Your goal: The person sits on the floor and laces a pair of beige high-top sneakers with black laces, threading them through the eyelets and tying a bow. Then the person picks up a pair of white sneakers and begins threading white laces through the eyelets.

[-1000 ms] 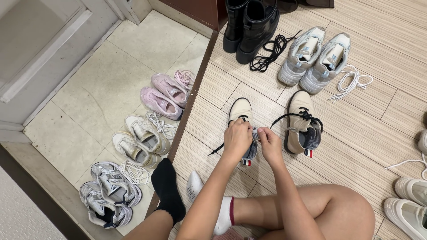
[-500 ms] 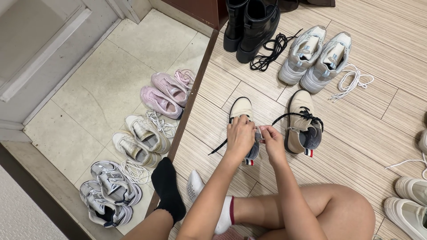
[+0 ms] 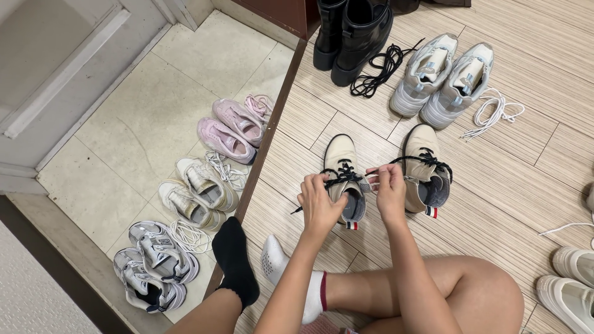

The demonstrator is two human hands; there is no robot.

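From the head camera, looking down at the wooden floor [image 3: 507, 185]. Lacing a cream high-top shoe [image 3: 344, 176] with a black shoelace [image 3: 343, 174]. Left hand [image 3: 318, 201] pinched shut on one end of the shoelace, low on the shoe's left side. Right hand [image 3: 390, 188] pinched shut on the other end, just to the right of the shoe's tongue. Shoe standing flat on the floor, right in front of the crossed legs, toe pointing away. Its partner shoe [image 3: 424, 170] just beside it on the right, already laced in black.

Step in hand, by the look of it: pulling the lace snug near the top holes. Next move likely calls for holding both ends tight, crossing them and making a knot, without letting go.

Around: black boots [image 3: 352, 34] and a loose black lace [image 3: 380, 68] farther up, grey sneakers [image 3: 442, 71] with a loose white lace [image 3: 495, 111], pink sneakers [image 3: 232, 127] on the tile to the left.
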